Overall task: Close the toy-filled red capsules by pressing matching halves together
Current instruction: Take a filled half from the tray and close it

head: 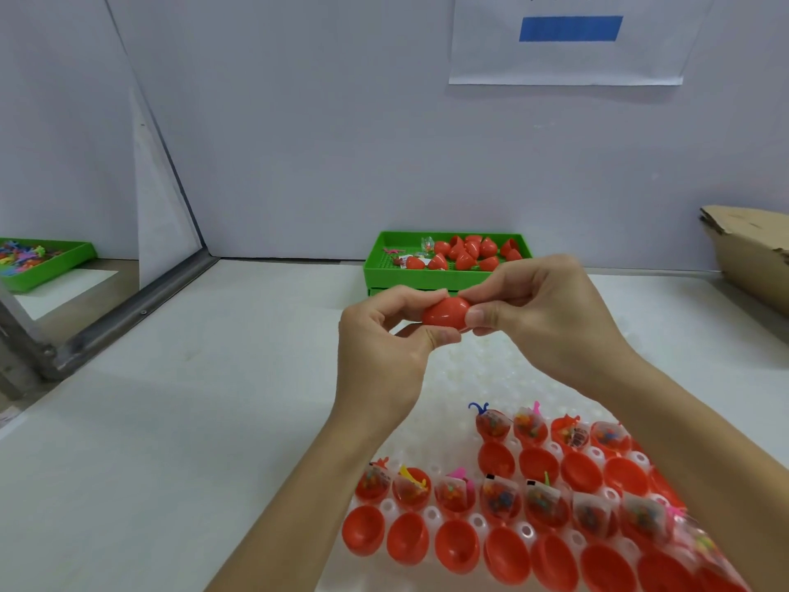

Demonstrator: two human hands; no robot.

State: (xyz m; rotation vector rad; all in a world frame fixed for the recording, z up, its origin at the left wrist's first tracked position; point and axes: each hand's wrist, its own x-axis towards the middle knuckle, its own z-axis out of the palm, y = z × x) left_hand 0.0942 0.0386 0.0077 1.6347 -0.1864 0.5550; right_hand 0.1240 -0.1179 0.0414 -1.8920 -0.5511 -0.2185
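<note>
Fingers (486,319) around red capsule (445,311)

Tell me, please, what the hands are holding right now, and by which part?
Both hands hold one red capsule: the left hand pinches its left end, the right hand its right end.

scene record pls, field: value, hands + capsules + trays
left hand: grips red capsule from the left
right hand: pinches same capsule from the right
capsule state: held in the air above the white tray; seam hidden by fingers
white tray: rows of toy-filled halves alternating with empty halves
green tray: at the back wall, loose red halves inside
second green tray: far left, colourful small toys
cardboard box: right edge
</note>
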